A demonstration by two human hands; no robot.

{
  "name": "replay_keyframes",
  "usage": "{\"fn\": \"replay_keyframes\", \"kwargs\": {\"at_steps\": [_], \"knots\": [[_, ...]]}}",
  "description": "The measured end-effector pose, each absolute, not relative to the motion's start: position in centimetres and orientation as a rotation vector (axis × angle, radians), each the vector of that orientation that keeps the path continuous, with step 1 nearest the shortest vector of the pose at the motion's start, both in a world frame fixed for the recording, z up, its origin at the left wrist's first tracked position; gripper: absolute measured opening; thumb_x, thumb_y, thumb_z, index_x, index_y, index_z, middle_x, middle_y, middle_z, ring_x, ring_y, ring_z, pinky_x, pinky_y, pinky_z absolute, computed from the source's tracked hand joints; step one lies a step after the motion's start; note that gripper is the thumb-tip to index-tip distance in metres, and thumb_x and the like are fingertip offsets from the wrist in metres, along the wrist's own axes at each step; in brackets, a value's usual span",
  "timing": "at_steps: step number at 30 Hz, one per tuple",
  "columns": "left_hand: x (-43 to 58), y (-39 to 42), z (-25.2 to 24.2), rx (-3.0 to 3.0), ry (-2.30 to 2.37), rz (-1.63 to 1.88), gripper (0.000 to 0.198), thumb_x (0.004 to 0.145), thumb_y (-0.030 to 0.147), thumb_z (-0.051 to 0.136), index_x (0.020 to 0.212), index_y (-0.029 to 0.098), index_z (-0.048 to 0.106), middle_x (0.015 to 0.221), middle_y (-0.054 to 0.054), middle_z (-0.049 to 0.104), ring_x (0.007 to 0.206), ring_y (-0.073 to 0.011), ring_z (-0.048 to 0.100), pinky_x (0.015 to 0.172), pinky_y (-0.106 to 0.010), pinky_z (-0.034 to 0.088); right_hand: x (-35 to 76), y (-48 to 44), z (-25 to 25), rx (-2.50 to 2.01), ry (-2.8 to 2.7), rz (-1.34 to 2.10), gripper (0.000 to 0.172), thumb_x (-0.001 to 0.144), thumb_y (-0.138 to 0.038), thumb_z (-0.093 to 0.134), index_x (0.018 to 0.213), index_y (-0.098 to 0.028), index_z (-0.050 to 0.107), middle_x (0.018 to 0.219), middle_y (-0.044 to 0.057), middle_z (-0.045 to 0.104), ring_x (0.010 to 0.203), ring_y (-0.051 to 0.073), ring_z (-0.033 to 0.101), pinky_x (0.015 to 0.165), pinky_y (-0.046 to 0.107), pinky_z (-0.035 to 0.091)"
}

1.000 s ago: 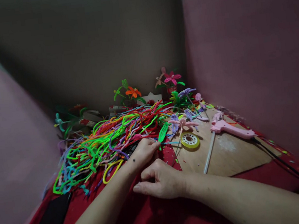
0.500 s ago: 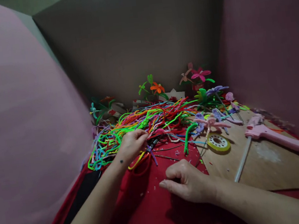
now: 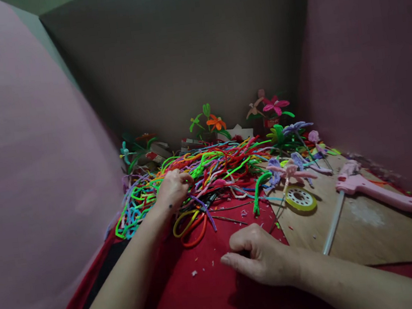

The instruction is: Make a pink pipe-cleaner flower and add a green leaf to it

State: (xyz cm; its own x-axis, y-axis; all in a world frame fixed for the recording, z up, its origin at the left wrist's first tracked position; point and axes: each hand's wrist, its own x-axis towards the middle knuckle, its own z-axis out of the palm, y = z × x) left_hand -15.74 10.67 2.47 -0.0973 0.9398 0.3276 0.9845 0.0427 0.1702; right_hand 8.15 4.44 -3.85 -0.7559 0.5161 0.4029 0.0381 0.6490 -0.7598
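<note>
My left hand [image 3: 174,189] is over the front left of a tangled pile of coloured pipe cleaners [image 3: 225,159]. Its fingers curl down among the strands, and what they grip, if anything, is hidden. A bent purple pipe cleaner [image 3: 206,209] lies just beneath its fingertips, beside a yellow and a red loop [image 3: 196,238]. Dark-handled scissors [image 3: 208,200], partly covered, rest at the pile's near edge. My right hand [image 3: 257,253] is held loosely closed above the red cloth [image 3: 194,301], its thumb below the curled index finger, with nothing visible in it.
On a brown board [image 3: 397,241] at the right lie a pink glue gun [image 3: 379,191] with a clear stick, a yellow tape roll [image 3: 300,199] and a pink pipe-cleaner flower [image 3: 290,171]. A folded green strip [image 3: 259,193] is nearby. Finished flowers [image 3: 217,122] stand behind the pile.
My left hand has moved left and slightly away from me, uncovering more of the red and yellow loops. My right hand has hardly moved. The view has shifted slightly.
</note>
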Motion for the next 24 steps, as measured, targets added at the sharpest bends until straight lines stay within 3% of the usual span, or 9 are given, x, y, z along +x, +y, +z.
{"fn": "replay_keyframes", "kwargs": {"at_steps": [4,9,17,24], "knots": [[-16.0,12.0,2.1,-1.943,-2.128,-0.308,0.028,0.069,0.017,0.049,0.082,0.018,0.073,0.083,-0.012,0.061,0.092,-0.0287,0.052,0.08,-0.037,0.041,8.3,4.4,-3.8,-0.423,-2.252,1.006,0.04,0.081,-0.029,0.052,0.05,-0.017,0.03,0.047,-0.007,0.023,0.046,0.006,0.023,0.047,0.024,0.018],[-17.1,12.9,1.6,-1.892,-2.101,-0.165,0.037,0.07,0.014,0.045,0.096,0.017,0.07,0.086,-0.012,0.061,0.091,-0.0268,0.053,0.08,-0.035,0.042,8.4,4.6,-3.8,-0.42,-2.256,1.007,0.04,0.081,-0.028,0.052,0.05,-0.017,0.03,0.048,-0.006,0.024,0.045,0.006,0.024,0.047,0.024,0.018],[-17.0,13.1,1.3,-1.989,-2.0,-0.135,0.024,0.073,0.022,0.05,0.083,0.018,0.071,0.087,-0.013,0.058,0.094,-0.0285,0.05,0.079,-0.037,0.04,8.2,4.5,-3.9,-0.422,-2.266,1.017,0.039,0.081,-0.028,0.052,0.05,-0.017,0.03,0.047,-0.006,0.024,0.045,0.006,0.023,0.047,0.024,0.018],[-16.8,13.3,0.5,-2.111,-1.976,-0.311,0.027,0.078,0.023,0.044,0.079,0.02,0.07,0.085,-0.011,0.057,0.092,-0.0255,0.048,0.079,-0.036,0.038,8.2,4.5,-3.7,-0.427,-2.259,1.019,0.04,0.081,-0.028,0.052,0.05,-0.017,0.029,0.047,-0.006,0.023,0.045,0.006,0.023,0.046,0.023,0.017]]}}
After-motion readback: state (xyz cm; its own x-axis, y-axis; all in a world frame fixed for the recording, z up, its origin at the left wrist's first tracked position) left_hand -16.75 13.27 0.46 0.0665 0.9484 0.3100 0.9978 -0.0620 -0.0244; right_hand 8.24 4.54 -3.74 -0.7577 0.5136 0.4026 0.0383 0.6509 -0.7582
